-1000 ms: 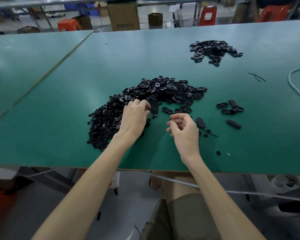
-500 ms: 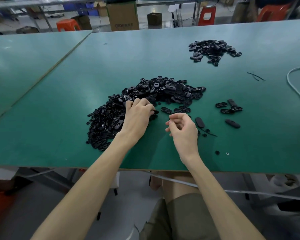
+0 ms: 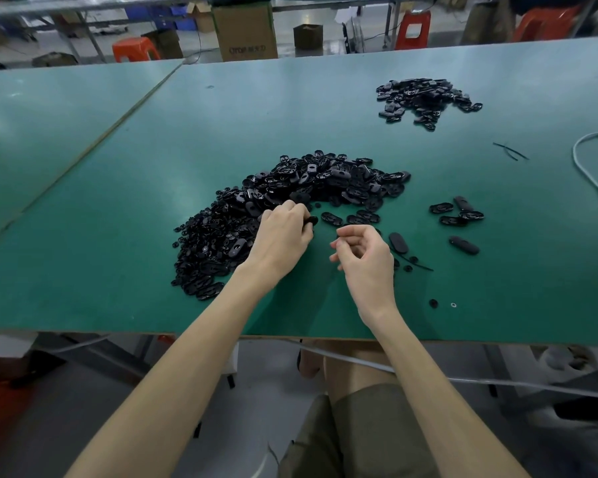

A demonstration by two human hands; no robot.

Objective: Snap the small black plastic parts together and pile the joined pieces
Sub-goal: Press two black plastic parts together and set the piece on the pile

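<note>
gripping a black part (image 3: 311,221) in its curled fingertips, the left hand (image 3: 283,236) sits at the near edge of the big heap of loose parts (image 3: 325,184) on the green table (image 3: 118,208). the right hand (image 3: 368,260) hovers just beside it, fingers curled, thumb and forefinger close together; whether they pinch a small piece i cannot tell. the main risk, as i judge it, is a skewed mate: the part is mostly hidden in the fingers, so pressing it crooked could leave it half-snapped or spring it back into the heap. the far pile (image 3: 427,98), likely the joined pieces, lies well apart, so a loose toss might scatter. against a second ago, the left hand has drawn back off the heap with the part showing, while the right hand has barely shifted.
</note>
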